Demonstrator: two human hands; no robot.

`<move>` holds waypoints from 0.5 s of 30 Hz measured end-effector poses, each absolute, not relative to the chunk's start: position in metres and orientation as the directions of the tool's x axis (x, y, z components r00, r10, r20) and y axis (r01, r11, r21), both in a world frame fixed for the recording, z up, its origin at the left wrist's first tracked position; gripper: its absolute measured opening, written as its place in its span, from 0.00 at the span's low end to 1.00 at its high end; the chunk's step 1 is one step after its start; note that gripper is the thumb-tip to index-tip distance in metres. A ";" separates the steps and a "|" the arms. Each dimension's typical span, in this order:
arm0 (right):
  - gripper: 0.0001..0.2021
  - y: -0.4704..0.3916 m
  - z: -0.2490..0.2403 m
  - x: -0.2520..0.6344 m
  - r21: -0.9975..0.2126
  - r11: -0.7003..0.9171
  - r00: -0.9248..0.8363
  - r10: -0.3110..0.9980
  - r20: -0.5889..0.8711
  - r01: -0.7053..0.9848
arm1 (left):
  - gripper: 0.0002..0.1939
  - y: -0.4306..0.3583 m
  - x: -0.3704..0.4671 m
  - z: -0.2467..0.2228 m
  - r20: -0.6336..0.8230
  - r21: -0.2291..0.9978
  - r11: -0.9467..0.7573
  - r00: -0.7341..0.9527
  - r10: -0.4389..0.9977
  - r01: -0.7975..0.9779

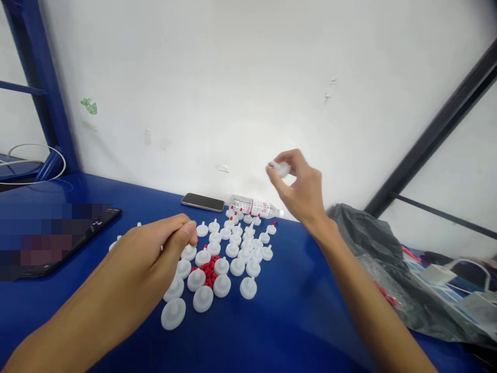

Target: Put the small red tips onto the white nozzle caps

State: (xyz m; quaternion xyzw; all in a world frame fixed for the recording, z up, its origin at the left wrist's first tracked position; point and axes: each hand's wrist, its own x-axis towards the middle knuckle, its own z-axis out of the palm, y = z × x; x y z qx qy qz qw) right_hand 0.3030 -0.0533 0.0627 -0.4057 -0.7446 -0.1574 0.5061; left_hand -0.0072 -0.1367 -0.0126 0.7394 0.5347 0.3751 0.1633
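My right hand [298, 181] is raised in front of the wall and pinches a white round cap [281, 168] between thumb and fingers. Low over the left part of the blue table, my left hand [166, 243] has its thumb pressed to the curled forefinger; a bit of red shows by the fingertips, too small to name. Several white caps with short stems [248, 287] stand spread over the table, some with red tips. A pile of small red pieces [209, 271] lies among them.
A black phone [203, 202] and a clear bottle [254, 206] lie by the wall. On the left is a tablet [77, 243]. A dark plastic bag [361, 233] and a clear bag with red pieces [384, 292] lie on the right. Metal posts frame both sides.
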 end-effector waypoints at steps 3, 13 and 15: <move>0.06 -0.057 0.049 0.284 -0.209 0.682 -0.330 0.569 0.753 0.700 | 0.22 -0.108 -0.001 -0.008 0.358 0.404 -0.380 0.238 0.903 0.832; 0.03 -0.062 0.016 0.262 -0.207 0.585 -0.540 0.807 0.238 0.784 | 0.20 -0.063 0.025 -0.023 0.097 0.129 -0.389 0.378 0.921 0.912; 0.03 -0.060 0.016 0.262 -0.240 0.573 -0.537 0.819 0.200 0.784 | 0.21 -0.065 0.020 -0.027 0.125 0.137 -0.391 0.375 0.918 0.910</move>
